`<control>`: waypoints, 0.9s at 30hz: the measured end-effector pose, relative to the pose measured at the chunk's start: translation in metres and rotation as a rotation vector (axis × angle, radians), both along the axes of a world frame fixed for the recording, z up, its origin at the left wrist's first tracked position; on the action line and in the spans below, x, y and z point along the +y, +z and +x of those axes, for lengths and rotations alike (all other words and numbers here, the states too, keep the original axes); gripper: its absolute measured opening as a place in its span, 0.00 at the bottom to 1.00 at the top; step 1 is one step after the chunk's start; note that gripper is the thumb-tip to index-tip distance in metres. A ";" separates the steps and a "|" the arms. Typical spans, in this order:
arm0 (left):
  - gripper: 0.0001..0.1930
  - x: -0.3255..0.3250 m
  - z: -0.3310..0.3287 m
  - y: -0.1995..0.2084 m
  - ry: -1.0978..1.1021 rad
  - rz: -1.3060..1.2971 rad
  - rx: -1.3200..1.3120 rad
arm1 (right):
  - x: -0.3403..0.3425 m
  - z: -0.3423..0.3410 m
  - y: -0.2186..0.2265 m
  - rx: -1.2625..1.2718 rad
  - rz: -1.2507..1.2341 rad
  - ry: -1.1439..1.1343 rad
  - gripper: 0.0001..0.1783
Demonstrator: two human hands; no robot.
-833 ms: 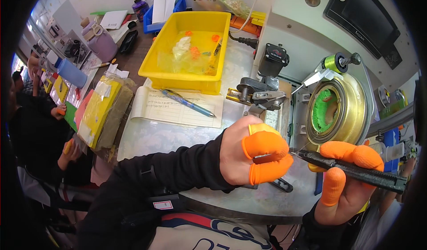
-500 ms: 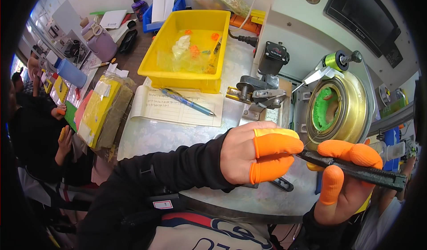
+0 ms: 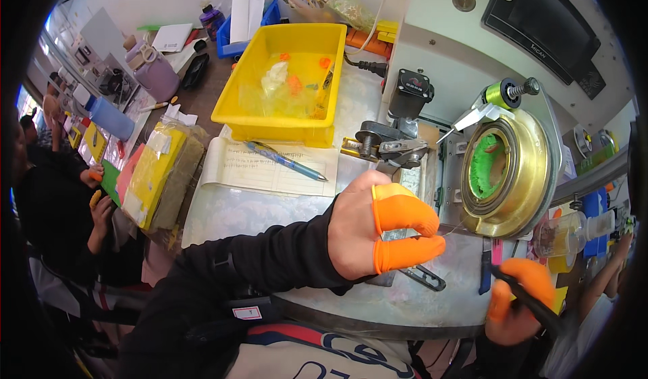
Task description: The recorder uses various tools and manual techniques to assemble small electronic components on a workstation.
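My left hand point(image 3: 374, 234), in orange finger cots, is over the table with its fingertips closed together. A fine strand point(image 3: 453, 232) appears to run from those fingertips toward the brass-coloured wheel point(image 3: 523, 190), whose opening is lined with green. Lower right, my right hand point(image 3: 520, 305), also in orange finger cots, grips a long black bar-shaped tool point(image 3: 534, 303); motion smears both, so its exact kind does not show. Beyond the left hand is a small metal clamp mechanism point(image 3: 395, 143). A black slotted tool point(image 3: 425, 278) lies on the table just below the left fingertips.
A yellow bin point(image 3: 229, 112) with orange and clear scraps stands at the back. In front of it lie a notebook point(image 3: 223, 166) and a blue pen point(image 3: 287, 159). A yellow-green spool point(image 3: 503, 94) sits above the wheel. At left, a person point(image 3: 54, 210) works beside a wrapped block point(image 3: 158, 176).
My right hand has drawn the black tool down, away from the left fingertips, which had been at its tip. The left hand has shifted slightly left, its fingers more curled.
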State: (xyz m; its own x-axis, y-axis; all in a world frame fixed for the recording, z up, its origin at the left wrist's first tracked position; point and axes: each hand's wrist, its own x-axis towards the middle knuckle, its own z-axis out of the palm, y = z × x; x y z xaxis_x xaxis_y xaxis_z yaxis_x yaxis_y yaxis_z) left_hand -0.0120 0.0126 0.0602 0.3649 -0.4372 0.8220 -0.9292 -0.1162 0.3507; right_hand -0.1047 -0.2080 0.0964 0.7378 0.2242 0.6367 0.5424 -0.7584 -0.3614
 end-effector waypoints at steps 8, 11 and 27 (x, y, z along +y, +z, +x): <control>0.17 -0.018 0.021 0.021 0.031 -0.010 0.077 | -0.039 0.012 -0.029 0.413 -0.279 -0.219 0.16; 0.14 -0.021 0.039 0.035 0.098 0.073 -0.054 | -0.037 0.042 -0.015 0.280 0.086 -0.196 0.14; 0.07 -0.066 0.065 0.021 0.257 0.157 0.072 | -0.029 0.143 -0.029 0.607 0.422 0.311 0.22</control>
State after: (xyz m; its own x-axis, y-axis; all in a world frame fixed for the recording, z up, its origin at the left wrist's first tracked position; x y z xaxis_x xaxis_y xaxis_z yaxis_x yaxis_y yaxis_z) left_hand 0.0531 -0.0530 0.0809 0.5347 -0.4425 0.7199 -0.8359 -0.4018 0.3739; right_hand 0.0387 -0.2369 0.0675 0.9258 0.3065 0.2213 0.3233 -0.3386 -0.8837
